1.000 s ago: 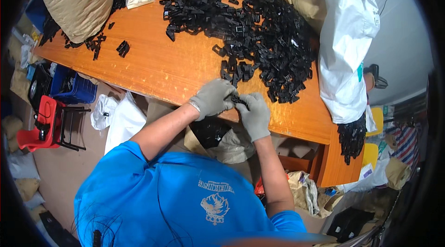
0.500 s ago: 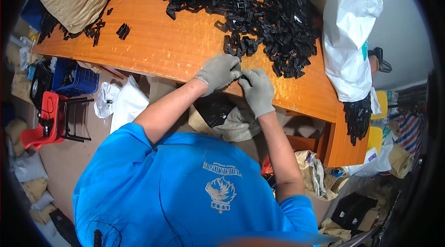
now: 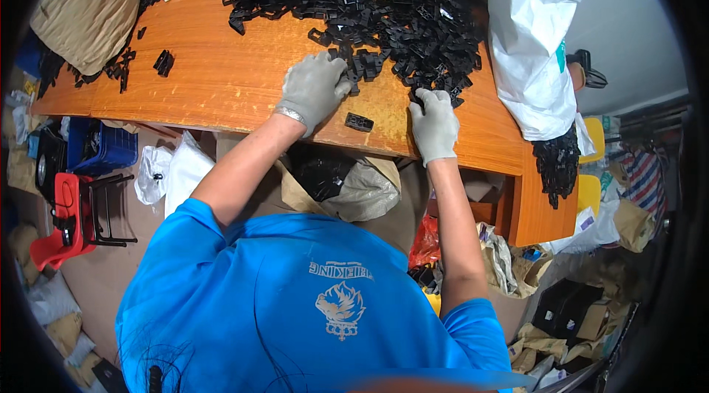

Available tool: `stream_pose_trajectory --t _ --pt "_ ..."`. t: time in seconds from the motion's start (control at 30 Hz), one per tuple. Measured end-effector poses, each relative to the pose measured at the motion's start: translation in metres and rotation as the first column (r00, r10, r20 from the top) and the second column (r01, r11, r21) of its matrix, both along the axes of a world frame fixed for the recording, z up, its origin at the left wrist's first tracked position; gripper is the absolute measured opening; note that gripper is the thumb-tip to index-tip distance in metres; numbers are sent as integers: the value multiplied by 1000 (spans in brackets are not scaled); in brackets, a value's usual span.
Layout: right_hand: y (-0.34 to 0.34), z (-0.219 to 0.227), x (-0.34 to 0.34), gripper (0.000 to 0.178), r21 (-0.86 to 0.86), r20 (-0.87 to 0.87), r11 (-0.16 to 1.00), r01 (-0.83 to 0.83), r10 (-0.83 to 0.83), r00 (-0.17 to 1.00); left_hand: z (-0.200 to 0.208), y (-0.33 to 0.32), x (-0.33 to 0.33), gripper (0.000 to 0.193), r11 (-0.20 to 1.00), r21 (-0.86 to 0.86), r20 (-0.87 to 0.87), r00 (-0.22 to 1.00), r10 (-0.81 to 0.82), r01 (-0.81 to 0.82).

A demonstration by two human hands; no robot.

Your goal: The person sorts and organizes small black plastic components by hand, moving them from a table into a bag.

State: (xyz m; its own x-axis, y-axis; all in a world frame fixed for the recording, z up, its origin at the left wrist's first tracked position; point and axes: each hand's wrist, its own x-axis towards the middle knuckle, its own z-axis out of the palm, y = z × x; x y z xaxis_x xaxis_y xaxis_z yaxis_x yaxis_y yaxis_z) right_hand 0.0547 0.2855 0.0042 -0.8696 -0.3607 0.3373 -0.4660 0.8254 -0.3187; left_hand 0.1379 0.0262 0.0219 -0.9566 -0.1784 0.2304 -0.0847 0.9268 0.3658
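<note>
A large heap of small black plastic parts lies on the wooden table ahead of me. My left hand, in a grey glove, rests at the heap's near left edge. Its fingers are apart, with the thumb beside some black pieces. At the near right edge of the heap, my right hand, also gloved, has its fingertips closed around a black plastic part, mostly hidden by the glove. Between the hands, close to the table's front edge, a single black rectangular plastic part lies by itself.
A brown paper sack stands at the left, near a few loose black pieces. A white sack stands at the right. Below the table edge hangs an opened sack. A red chair is at lower left.
My hands, together near the table edge before, have separated: the left toward the heap's left edge, the right toward its right edge. A black part now lies on the table between them.
</note>
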Motion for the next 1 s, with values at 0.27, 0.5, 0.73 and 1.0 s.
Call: stream_pose_trajectory --t 0.27,0.5,0.73,1.0 --pt "-27 1 -4 29 95 172 995 36 -52 984 -20 -13 -1 21 986 68 -22 988 155 -153" --pt "-22 9 3 19 -59 98 987 -148 153 983 -30 -25 12 12 947 320 -115 992 60 -21" --pt "-15 6 -3 22 68 97 917 -393 386 917 -30 3 0 16 943 276 -54 982 -180 188" --pt "-14 1 -2 29 -11 177 973 -232 230 957 -43 0 -2 25 873 412 -188 962 -199 261"
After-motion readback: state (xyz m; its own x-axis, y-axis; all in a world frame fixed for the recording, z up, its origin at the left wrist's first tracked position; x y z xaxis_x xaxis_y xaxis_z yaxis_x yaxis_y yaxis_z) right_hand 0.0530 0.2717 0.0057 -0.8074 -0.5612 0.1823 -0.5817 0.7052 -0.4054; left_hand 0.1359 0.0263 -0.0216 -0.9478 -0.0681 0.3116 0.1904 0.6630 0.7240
